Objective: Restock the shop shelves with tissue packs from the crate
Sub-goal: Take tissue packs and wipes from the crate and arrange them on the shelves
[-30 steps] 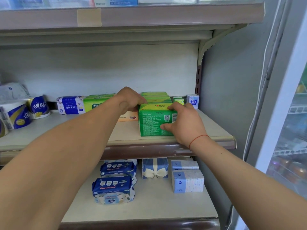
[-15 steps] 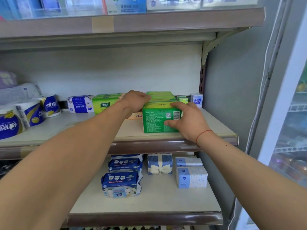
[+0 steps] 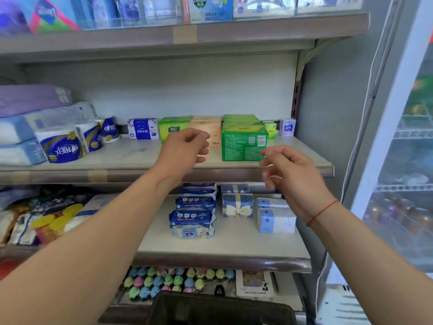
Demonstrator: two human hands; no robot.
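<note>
big glass cooler door point(image 3: 398, 146) walls off the right, just beside the shelf unit's end. the middle shelf point(image 3: 131, 158) runs wide: bulk paper packs point(image 3: 35, 118) stacked far left, toilet rolls point(image 3: 62, 147) in front of them, then a back row of blue-white pack point(image 3: 143, 129), light green pack point(image 3: 174, 127), peach pack point(image 3: 207, 125). the green tissue pack point(image 3: 243, 146) stands upright towards the shelf's right end, heading a file of green ones, close to the front lip. dark crate point(image 3: 222, 309) sits low at the bottom edge. left hand point(image 3: 185, 151) hovers loosely curled, holding nothing, before the peach pack. right hand point(image 3: 295, 170) slack too, gripping nothing, fingertips near the green pack's lower right corner. a stretch of shelf board shows between rolls and left hand, and the upper shelf point(image 3: 257, 29) sits well above the packs.
</note>
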